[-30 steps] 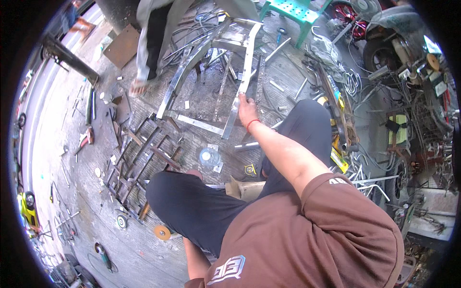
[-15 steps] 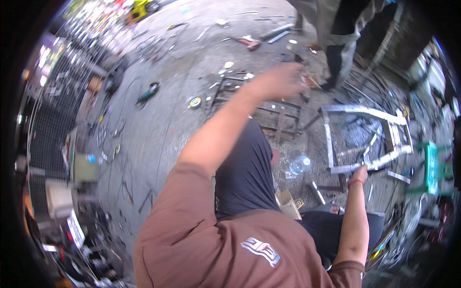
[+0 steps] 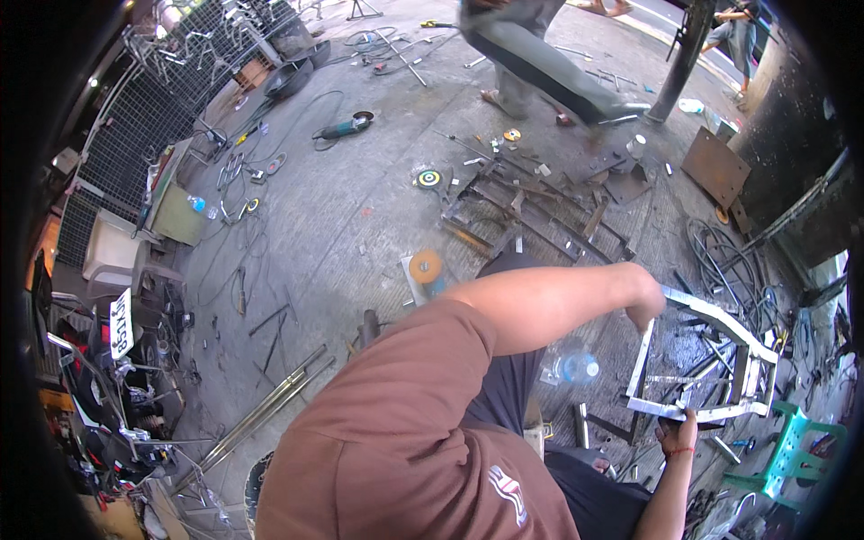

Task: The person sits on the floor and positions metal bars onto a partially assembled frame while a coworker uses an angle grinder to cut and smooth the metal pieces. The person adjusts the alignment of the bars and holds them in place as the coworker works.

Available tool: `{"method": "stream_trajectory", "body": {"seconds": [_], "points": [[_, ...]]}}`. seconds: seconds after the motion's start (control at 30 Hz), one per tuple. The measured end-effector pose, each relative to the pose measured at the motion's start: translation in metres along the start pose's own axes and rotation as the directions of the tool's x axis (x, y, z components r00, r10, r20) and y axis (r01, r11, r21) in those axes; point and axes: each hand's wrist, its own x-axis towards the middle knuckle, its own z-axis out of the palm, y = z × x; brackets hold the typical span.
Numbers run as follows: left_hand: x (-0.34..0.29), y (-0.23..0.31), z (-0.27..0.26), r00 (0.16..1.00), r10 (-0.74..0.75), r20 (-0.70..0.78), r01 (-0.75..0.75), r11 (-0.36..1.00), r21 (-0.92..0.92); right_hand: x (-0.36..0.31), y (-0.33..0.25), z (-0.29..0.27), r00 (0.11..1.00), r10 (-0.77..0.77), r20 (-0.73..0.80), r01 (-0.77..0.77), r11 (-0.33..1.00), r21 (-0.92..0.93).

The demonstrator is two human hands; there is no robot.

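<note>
A welded frame of bare silver metal tubing [image 3: 636,369] is tilted up at my right, roughly four-sided with a crossbar near its right end. My left hand [image 3: 641,295] reaches across my body, its fingers bent down around the frame's far left corner. Under the frame's near bar, my right hand [image 3: 677,436] is closed on it, with a red band at the wrist. A clear plastic bottle [image 3: 574,368] lies on the ground left of the frame. Beyond my knee sits a rusty grid of welded bars [image 3: 522,205].
An angle grinder [image 3: 345,127] and a round disc [image 3: 429,179] lie on the concrete ahead. Long metal tubes [image 3: 261,409] lie at the left. A green plastic stool [image 3: 785,459] stands at the right, near coiled cable [image 3: 720,261]. A person in grey trousers [image 3: 531,58] is ahead.
My left hand has come from above the rusty grid rightward to the silver frame's corner. The right hand stays on the near bar. The view has shifted, and the other person's legs are now spread apart.
</note>
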Motion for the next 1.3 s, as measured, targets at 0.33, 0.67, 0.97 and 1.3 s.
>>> {"method": "stream_trajectory", "body": {"seconds": [0.33,0.67,0.97,1.3], "points": [[0.035,-0.027,-0.015,0.998,-0.057,0.029,0.059,0.995,-0.081,-0.006,0.008,0.038,0.996,-0.073,-0.046,0.085,0.903,0.420],[0.052,-0.041,-0.006,0.999,-0.046,-0.014,0.044,0.990,-0.131,0.001,0.008,0.051,0.985,-0.100,-0.139,0.146,0.918,0.369],[0.045,-0.041,-0.007,0.996,-0.094,0.002,0.093,0.985,-0.143,0.008,0.011,0.049,0.992,-0.119,-0.039,0.125,0.904,0.409],[0.039,-0.035,-0.009,0.994,-0.100,-0.035,0.094,0.987,-0.132,0.026,0.019,0.047,0.979,-0.190,-0.080,0.206,0.922,0.328]]}}
